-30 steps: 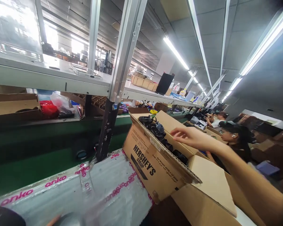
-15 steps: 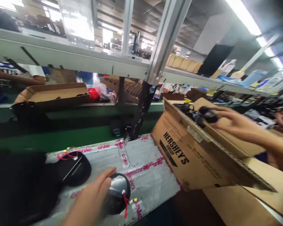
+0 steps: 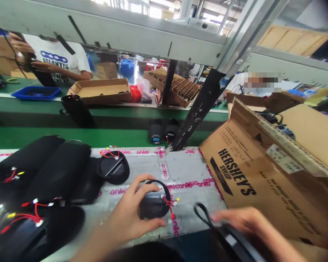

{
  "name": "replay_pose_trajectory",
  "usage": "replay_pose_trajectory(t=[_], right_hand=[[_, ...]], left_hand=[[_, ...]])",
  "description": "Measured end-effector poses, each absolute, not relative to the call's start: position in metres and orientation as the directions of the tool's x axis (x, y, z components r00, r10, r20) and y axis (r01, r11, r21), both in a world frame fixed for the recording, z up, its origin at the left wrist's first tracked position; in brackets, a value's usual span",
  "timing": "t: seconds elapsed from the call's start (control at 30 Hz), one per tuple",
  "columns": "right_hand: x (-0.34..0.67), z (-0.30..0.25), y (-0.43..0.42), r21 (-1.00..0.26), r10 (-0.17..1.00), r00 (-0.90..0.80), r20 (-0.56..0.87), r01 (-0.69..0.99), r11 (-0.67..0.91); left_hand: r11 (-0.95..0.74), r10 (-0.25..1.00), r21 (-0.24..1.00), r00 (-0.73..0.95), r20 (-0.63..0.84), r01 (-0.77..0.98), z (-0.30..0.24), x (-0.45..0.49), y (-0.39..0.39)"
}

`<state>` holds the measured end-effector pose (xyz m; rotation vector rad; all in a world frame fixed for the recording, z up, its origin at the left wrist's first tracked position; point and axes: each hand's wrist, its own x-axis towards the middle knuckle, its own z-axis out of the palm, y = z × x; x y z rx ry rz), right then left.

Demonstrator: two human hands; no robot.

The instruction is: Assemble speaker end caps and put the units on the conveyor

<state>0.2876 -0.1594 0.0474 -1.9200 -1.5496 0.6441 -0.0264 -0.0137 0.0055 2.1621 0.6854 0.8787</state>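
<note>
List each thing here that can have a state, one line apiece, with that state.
Left hand, closed around the round black cap with red wires.
Right hand, blurred, on a black strapped part; grip unclear.
Brown Hershey's cardboard box, tilted, flaps open.
Second round black cap, lying loose on the grey taped surface.
Black cylindrical speaker bodies, lying on their sides.

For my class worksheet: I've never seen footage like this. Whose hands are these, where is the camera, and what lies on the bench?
The camera sits on a worker's head, looking down at that person's own bare hands. The left hand grips a round black part with red wires. The right hand, blurred, lies on a black strapped piece; its grip is unclear. On the taped bench lie black cylinders, with a tilted cardboard box at its right.
</note>
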Motion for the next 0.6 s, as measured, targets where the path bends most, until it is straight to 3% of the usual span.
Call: replay_pose_trajectory(t=[0.07,0.17,0.27,0.37,0.5,0.6], right_hand=[[0.276,0.035,-0.16,-0.633,0.979,0.193,-0.058,0.752,-0.186],[0.254,0.003,-0.134,-0.407,0.969,0.233,-0.084,0.879,-0.247],[0.247,-0.016,-0.117,-0.277,0.969,0.207,-0.132,0.931,-0.237],[0.261,-0.014,-0.123,-0.24,0.985,0.065,-0.157,0.965,-0.102],[0.277,-0.013,-0.128,-0.212,0.949,-0.277,-0.15,0.947,0.242],[0.277,-0.016,-0.119,-0.324,0.93,-0.337,-0.147,0.905,0.277]], left_hand=[[-0.663,0.65,0.724,0.625,0.432,0.19,0.016,-0.024,-0.016],[-0.763,0.55,0.637,0.628,0.55,0.109,0.032,-0.016,-0.013],[-0.809,0.43,0.587,0.699,0.572,0.017,0.043,-0.007,-0.008],[-0.809,0.381,0.587,0.749,0.541,-0.013,0.047,-0.002,-0.005],[-0.788,0.422,0.615,0.717,0.555,-0.012,0.044,0.002,-0.006],[-0.751,0.494,0.66,0.661,0.566,-0.004,0.042,0.005,-0.007]])
